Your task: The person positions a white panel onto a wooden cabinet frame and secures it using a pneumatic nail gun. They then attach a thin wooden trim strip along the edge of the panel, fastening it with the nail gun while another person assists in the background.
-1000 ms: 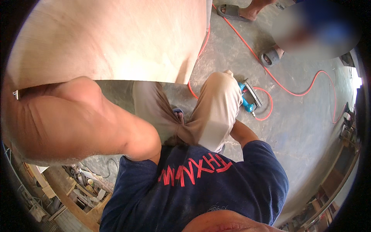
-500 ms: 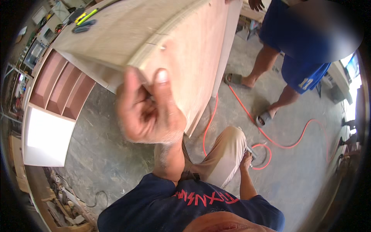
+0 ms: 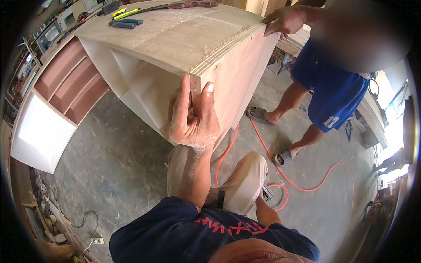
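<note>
A large plywood cabinet (image 3: 158, 41) lies before me, its edges layered and its inside white. At its near corner my left hand (image 3: 195, 120), dusty with sawdust, pinches the panel edge (image 3: 195, 85) between thumb and fingers. The thumb rests on the outer face, the fingers on the open side. Low beside my knee, my right arm (image 3: 268, 212) reaches down to a grey air tool (image 3: 267, 193) joined to an orange hose (image 3: 285, 193). My knee hides most of that hand. Another person's hand (image 3: 287, 22) rests on the cabinet's far corner.
Atop the cabinet lie a blue-handled tool (image 3: 127, 23), a yellow-green tool (image 3: 126, 13) and a brown-handled tool (image 3: 193, 4). A shelf unit (image 3: 66, 87) stands at left. The co-worker (image 3: 326, 87) stands at right, near hose loops on the concrete floor (image 3: 118, 153). Wood scraps (image 3: 52, 219) fill the lower left.
My left hand has closed on the cabinet's corner edge, where before it was blurred in motion beside it. My view has shifted, showing more of the cabinet top. The right hand is now mostly behind my knee.
</note>
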Demonstrator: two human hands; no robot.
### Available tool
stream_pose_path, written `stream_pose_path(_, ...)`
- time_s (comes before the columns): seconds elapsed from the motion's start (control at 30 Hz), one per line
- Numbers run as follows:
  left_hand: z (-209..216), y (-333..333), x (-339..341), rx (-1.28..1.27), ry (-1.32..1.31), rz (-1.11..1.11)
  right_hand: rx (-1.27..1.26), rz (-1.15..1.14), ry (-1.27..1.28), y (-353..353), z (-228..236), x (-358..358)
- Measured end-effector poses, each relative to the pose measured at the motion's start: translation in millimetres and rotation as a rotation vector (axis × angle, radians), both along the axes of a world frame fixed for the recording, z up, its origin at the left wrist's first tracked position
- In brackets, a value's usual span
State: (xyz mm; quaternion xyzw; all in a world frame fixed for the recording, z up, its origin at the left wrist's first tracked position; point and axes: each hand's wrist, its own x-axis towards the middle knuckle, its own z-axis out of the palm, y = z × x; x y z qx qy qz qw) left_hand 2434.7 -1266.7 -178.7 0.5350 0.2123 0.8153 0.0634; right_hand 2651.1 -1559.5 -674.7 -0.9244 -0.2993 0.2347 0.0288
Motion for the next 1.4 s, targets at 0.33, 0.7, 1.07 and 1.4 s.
stream_pose_path(0.33, -1, 1, 0, 0.035, 0.020, 0.005, -0.175, 0.002, 0.000, -14, -24, -19)
stream_pose_path(0.7, -1, 3, 2, 0.014, -0.085, -0.118, -0.232, 0.004, -0.008, -21, -38, -11)
stream_pose_path(1.07, 3, 0, -3, 0.017, -0.117, -0.049, -0.169, -0.044, -0.019, -35, -45, -9)
stream_pose_path(1.4, 8, -5, 7, -0.001, -0.058, 0.100, -0.249, 0.140, -0.019, -35, -36, -10)
